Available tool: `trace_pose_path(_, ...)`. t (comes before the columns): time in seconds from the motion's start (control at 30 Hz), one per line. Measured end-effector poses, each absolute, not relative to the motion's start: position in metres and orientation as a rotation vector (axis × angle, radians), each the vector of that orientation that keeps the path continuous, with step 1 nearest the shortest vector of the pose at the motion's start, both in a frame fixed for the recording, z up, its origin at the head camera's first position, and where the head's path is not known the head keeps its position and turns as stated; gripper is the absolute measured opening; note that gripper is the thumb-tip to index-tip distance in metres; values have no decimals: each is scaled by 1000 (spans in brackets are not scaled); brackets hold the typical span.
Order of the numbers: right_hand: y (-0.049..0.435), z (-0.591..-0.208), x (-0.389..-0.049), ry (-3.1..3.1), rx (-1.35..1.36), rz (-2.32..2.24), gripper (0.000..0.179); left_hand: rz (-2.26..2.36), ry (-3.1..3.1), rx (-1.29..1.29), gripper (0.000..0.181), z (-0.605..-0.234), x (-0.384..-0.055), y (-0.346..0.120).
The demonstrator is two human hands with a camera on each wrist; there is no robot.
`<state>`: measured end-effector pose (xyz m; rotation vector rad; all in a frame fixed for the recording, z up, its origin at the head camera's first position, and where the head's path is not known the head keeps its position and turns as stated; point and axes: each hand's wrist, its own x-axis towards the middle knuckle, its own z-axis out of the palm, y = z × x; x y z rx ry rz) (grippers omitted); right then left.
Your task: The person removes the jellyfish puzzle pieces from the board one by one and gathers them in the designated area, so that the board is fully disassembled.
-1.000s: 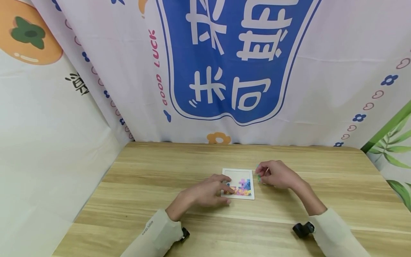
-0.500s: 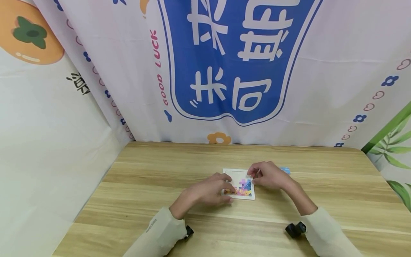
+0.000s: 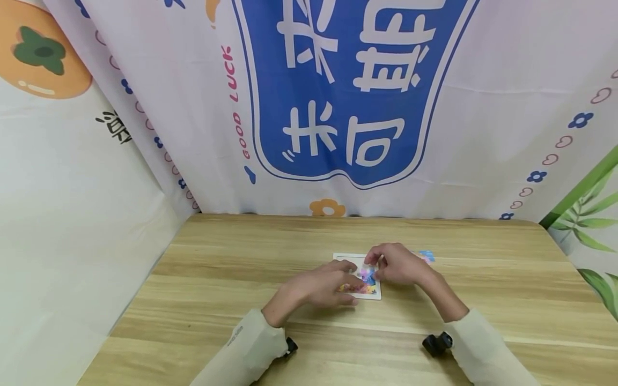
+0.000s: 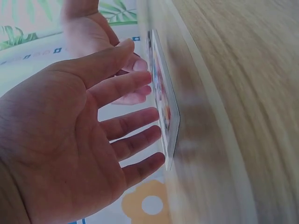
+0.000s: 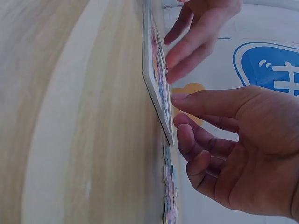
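Note:
A white-framed jigsaw puzzle board [image 3: 379, 295] lies on the table, with pink, yellow and blue pieces filling its lower part. My left hand [image 3: 321, 286] stretches its fingers over the board's left side. In the left wrist view several fingertips [image 4: 156, 158] reach its edge. My right hand [image 3: 398, 264] hovers over the board's upper right, thumb and forefinger bent close over the surface. The right wrist view has the right thumb [image 5: 205, 101] right at the board; I cannot tell whether a puzzle piece is between thumb and finger.
Loose puzzle pieces [image 3: 426, 256], blue and pink, lie behind the right wrist and beside the board in the right wrist view. The wooden table [image 3: 232, 268] ends at a printed cloth backdrop [image 3: 483, 161]. Black cameras [image 3: 436, 344] sit at both sleeves.
My right hand has come left, from beside the board with a puzzle piece pinched, to over its upper right. The loose pieces have come into view behind it. My left hand has shifted slightly right.

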<state>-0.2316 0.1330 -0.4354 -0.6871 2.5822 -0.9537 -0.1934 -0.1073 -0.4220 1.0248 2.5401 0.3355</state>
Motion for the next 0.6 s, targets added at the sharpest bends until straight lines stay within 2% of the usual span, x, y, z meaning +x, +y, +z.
trace_pose_path(0.6,127,-439,-229,2594,-707,-932,28,335,2534,989,51,-428,-195,-107)
